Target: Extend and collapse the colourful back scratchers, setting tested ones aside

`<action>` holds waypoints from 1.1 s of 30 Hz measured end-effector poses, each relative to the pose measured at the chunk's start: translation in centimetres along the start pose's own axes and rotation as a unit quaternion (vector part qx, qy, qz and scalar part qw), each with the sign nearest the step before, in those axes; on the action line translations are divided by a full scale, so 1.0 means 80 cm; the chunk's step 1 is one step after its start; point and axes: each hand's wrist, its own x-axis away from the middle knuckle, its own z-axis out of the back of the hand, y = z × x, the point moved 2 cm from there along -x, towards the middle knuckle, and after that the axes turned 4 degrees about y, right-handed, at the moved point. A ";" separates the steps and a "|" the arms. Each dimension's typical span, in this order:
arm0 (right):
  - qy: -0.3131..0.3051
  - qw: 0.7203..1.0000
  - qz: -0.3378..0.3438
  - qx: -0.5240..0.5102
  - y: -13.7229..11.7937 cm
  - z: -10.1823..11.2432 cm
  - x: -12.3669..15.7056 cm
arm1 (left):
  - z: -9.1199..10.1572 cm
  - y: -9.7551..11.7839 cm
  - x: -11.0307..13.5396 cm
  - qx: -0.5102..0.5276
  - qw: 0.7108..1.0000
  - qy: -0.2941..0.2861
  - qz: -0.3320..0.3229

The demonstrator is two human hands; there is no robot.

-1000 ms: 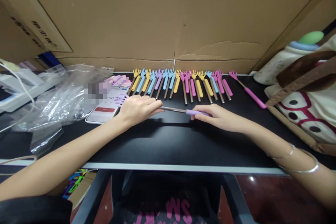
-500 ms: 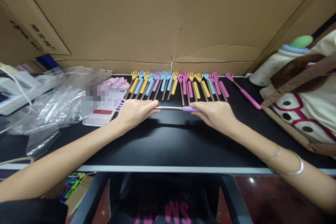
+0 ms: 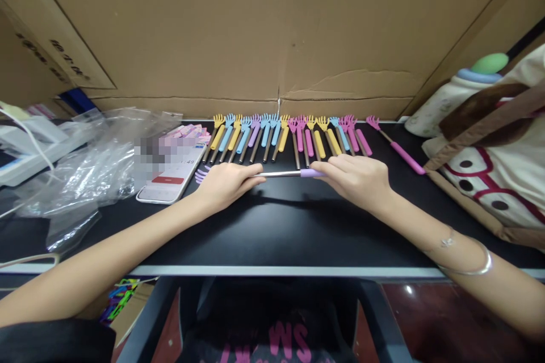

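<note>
The rod (image 3: 281, 174) is pinched by the fingers (image 3: 254, 169) of the left hand (image 3: 225, 184); the handle (image 3: 308, 173) is clasped by the right hand's (image 3: 355, 181), apparently for alignment.

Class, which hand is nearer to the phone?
Left. The left hand is just right of the phone; the right hand is farther right, gripping the scratcher's purple handle.

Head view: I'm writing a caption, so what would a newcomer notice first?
Probably the purple back scratcher, held crosswise in the left hand and right hand above the black table. Behind it, a row of colourful scratchers lies before the cardboard. At the right edge sits a bag with a cartoon print.
</note>
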 end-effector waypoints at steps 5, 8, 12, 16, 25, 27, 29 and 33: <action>-0.019 0.999 -0.022 -0.046 -0.001 0.001 -0.002 | 0.003 -0.003 -0.001 0.041 0.999 -0.017 -0.005; -0.024 0.998 -0.019 -0.058 0.000 0.004 -0.002 | 0.005 -0.002 -0.001 0.073 0.997 -0.034 -0.017; -0.016 0.998 -0.009 -0.056 0.000 0.006 -0.002 | 0.007 -0.001 -0.001 0.062 0.997 -0.031 -0.018; -0.017 0.999 -0.015 -0.040 0.000 0.005 -0.004 | 0.010 -0.002 -0.001 0.023 1.000 -0.012 -0.017; -0.007 0.999 0.025 -0.030 0.006 -0.001 -0.005 | 0.008 -0.005 -0.001 -0.027 0.999 -0.003 -0.029; -0.014 0.999 0.016 -0.035 0.007 -0.002 -0.004 | 0.007 -0.007 0.000 -0.032 0.999 0.012 -0.023; -0.018 0.999 0.006 -0.046 0.008 -0.002 -0.003 | 0.008 -0.007 0.001 -0.042 0.999 0.028 -0.020; -0.032 0.995 -0.028 -0.092 0.008 -0.002 -0.001 | 0.012 -0.008 0.003 -0.063 0.995 0.068 -0.034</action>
